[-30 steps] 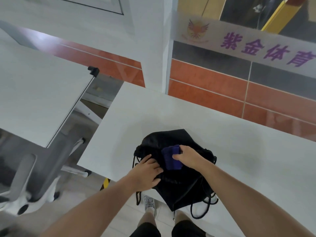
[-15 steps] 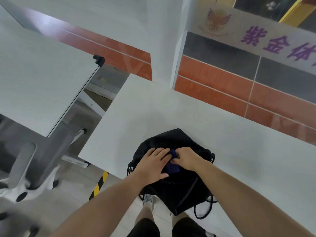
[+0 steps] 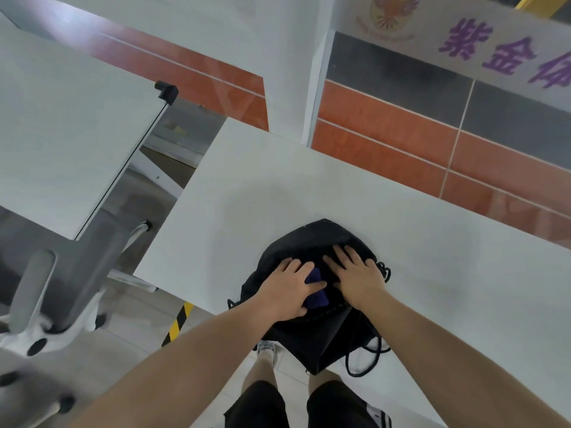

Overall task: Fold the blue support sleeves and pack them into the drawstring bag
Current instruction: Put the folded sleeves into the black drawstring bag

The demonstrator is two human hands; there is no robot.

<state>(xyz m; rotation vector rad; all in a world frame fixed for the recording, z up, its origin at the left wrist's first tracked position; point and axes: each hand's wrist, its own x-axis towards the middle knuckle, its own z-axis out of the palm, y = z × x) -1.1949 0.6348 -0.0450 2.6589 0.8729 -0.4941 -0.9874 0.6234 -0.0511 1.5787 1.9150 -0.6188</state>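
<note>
So the black drawstring bag [image 3: 312, 251] sits at the near edge of the white counter [image 3: 309, 186], with its lower part hanging off the edge and the cords [image 3: 367, 356] dangling in loops. Both hands are flat on top of it. The left hand [image 3: 285, 288] has its grip spread out, fingers splayed, palm pressing down on a folded blue support sleeve [image 3: 316, 291], which pokes out from under the thumb side, right between the two hands and lying on the bag fabric. Can't tell if it's partly inside the opening or just on top. The right hand [image 3: 355, 274] is just beside it, grip also spread flat on the bag, not pinching anything. A second white table [image 3: 68, 143] stands off to the left.
</note>
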